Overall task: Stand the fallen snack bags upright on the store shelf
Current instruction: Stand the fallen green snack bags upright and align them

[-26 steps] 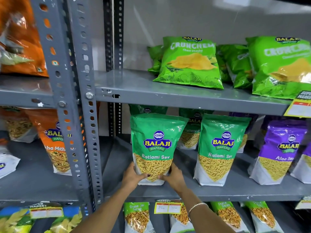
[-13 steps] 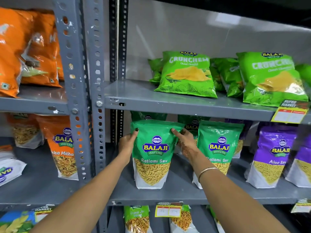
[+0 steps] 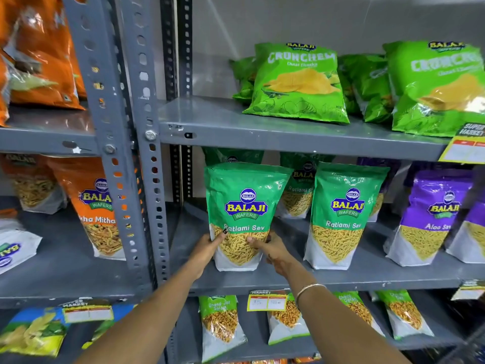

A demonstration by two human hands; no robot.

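Observation:
A green Ratlami Sev bag [image 3: 245, 203] stands upright at the left end of the grey middle shelf [image 3: 367, 277]. My left hand [image 3: 207, 249] grips its lower left side, thumb on the front. My right hand [image 3: 273, 249] holds its lower right side. A second Ratlami Sev bag [image 3: 343, 214] stands upright to the right, with more green bags behind both. Purple Aloo Sev bags [image 3: 433, 216] stand further right. On the upper shelf [image 3: 262, 132], green Crunchem bags [image 3: 299, 82] lean back.
A perforated grey upright [image 3: 141, 153] divides this bay from the left one, which holds orange bags [image 3: 97, 206] and a white bag lying flat [image 3: 13, 248]. Chana bags [image 3: 220, 324] stand on the shelf below. Yellow price tags [image 3: 266, 302] hang on shelf edges.
Both hands slid down from the top corners of the Ratlami Sev bag to its lower sides. The bag stays upright in the same place.

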